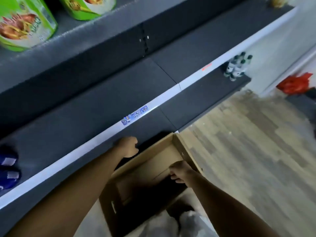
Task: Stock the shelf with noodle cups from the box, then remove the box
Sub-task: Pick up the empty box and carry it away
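An open cardboard box [183, 147] sits low in front of the shelving, and its inside looks empty. My left hand [129, 146] grips the box's far left rim with curled fingers. Inside the box, near the right wall, my right hand [181, 171] has its fingers curled round an inner flap. Two green noodle cups [25, 26] [89, 6] stand on the upper shelf [102, 40] at the top left.
The middle dark shelf [95, 103] has a white front strip with a blue price label [135, 114]. Blue packs [8, 168] lie at its left end. Bottles [237, 66] stand on the lower shelf at right. A red bag [294, 83] lies on the wooden floor [248, 151].
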